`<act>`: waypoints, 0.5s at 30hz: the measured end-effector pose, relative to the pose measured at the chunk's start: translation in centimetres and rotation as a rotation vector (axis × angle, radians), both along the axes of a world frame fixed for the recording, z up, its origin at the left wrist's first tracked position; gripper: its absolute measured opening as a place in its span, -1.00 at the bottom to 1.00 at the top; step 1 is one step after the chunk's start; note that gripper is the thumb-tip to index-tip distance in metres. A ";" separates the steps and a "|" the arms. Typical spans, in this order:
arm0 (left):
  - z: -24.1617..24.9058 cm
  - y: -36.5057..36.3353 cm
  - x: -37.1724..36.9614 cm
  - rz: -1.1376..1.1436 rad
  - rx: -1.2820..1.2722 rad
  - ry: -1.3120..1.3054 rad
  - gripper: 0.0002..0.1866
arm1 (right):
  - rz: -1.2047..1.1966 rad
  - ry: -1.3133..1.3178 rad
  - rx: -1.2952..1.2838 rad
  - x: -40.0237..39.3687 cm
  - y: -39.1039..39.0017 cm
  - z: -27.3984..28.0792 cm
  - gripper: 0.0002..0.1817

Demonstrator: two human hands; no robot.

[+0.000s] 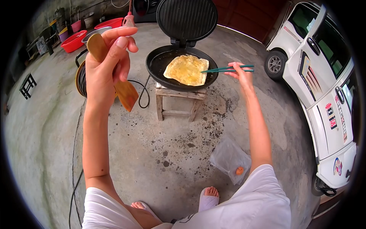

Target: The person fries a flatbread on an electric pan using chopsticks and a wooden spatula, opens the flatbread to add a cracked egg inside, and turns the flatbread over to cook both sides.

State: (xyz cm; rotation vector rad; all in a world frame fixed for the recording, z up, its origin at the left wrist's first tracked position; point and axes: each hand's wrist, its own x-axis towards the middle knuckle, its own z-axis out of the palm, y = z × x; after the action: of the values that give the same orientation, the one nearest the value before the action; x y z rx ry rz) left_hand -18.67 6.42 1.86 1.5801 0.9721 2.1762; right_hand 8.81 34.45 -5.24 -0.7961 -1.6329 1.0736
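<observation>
My left hand (110, 63) is raised at the left, closed around a wooden spatula (126, 95) whose blade points down. In my right hand (240, 72) is a pair of green chopsticks (225, 69), held nearly level. Their tips touch the right side of a flatbread (186, 70) topped with yellow egg. It lies in the black round pan of an electric griddle (157, 74), whose ridged lid (187, 19) stands raised behind it. A small wooden stool (179, 93) bears the griddle.
A clear plastic bag (225, 154) with a piece of eggshell (239, 170) lies on the concrete floor. At the right stands a white vehicle (316, 95). Behind my left hand are a cable reel (81, 80), a red basin (73, 41) and a pink bottle (129, 20). A black cable (146, 93) runs beside the stool.
</observation>
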 end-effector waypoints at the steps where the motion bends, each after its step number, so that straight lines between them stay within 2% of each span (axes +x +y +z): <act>1: 0.0 0.0 0.0 0.002 0.001 0.001 -0.76 | -0.007 0.005 0.006 0.1 0.0 0.2 -0.70; 9: 0.2 -0.1 0.2 -0.002 -0.004 -0.007 -0.76 | -0.003 0.012 -0.016 -0.2 -0.1 -0.1 -0.70; 12: 0.1 -0.1 0.1 0.009 0.001 0.001 -0.76 | -0.012 0.090 0.014 -0.4 -0.5 0.6 -0.71; 15: 0.1 -0.1 0.1 0.022 -0.012 0.003 -0.76 | -0.020 0.173 0.072 -2.0 0.5 -1.2 -0.72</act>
State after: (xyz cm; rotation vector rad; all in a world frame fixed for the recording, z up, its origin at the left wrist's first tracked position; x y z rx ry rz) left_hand -18.60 6.34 1.97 1.5752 1.0068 2.1786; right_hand 6.86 34.96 -6.46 -0.6533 -1.5057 1.0346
